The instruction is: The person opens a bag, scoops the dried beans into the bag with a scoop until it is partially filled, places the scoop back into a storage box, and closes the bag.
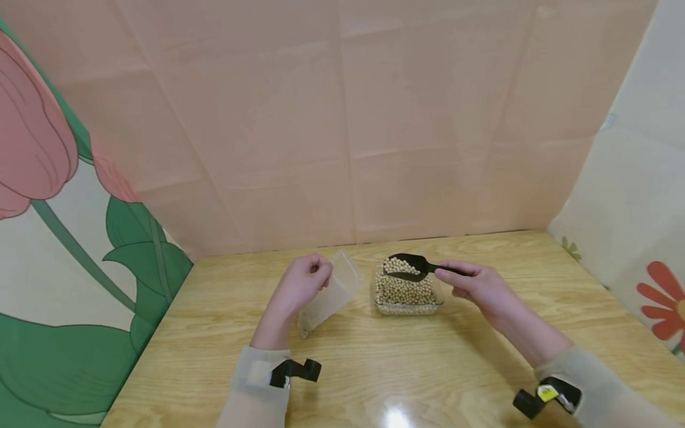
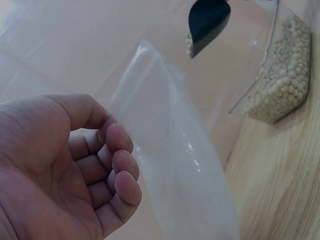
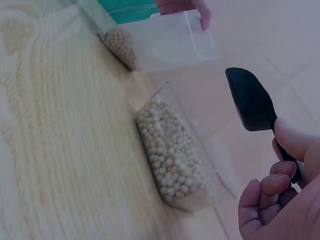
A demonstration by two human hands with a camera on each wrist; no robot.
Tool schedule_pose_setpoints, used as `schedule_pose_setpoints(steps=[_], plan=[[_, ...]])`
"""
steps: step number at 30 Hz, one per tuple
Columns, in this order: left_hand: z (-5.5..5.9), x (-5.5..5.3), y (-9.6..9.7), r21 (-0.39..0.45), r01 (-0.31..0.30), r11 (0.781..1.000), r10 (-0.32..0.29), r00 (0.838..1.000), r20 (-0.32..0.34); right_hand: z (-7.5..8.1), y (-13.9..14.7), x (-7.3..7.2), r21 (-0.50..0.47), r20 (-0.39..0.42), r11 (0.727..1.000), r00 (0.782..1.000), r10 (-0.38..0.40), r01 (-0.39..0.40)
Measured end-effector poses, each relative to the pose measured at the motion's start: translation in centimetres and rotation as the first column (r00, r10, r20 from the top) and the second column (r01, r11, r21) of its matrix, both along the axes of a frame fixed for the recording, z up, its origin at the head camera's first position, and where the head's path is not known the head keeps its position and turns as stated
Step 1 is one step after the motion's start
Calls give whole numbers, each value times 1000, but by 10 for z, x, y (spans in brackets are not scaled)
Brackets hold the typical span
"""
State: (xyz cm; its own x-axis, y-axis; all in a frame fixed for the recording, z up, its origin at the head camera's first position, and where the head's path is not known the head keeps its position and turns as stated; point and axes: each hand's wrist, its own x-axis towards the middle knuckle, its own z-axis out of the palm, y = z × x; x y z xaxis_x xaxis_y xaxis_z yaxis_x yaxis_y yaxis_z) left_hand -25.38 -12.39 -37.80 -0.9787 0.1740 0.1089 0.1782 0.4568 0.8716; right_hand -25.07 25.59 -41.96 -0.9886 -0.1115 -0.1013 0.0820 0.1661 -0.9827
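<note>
With our right hand (image 1: 476, 288) we grip the scoop (image 1: 419, 261), its long axis pointing left, towards the bag (image 1: 336, 291). Our left hand (image 1: 305, 282) pinches the bag's edge.

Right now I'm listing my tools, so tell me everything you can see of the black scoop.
The scoop is black and looks like plastic, with a broad, rounded bowl and a slim handle. Pale round beans lie in the bowl. The right hand grips the handle. The scoop is held up over the clear container, apart from it, with its tip pointing toward the clear bag.
</note>
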Motion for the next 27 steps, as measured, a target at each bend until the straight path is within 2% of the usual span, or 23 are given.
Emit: schedule_pose_setpoints(steps=[11, 27], plan=[[-1, -2, 0, 7, -2, 1000, 2, 1000, -5, 17, -14, 0, -28, -3, 999, 1000, 24, -24], [0, -1, 1, 2, -11, 1000, 11, 1000, 3, 31, -45, 1, -48, -9, 997, 998, 66, -66]])
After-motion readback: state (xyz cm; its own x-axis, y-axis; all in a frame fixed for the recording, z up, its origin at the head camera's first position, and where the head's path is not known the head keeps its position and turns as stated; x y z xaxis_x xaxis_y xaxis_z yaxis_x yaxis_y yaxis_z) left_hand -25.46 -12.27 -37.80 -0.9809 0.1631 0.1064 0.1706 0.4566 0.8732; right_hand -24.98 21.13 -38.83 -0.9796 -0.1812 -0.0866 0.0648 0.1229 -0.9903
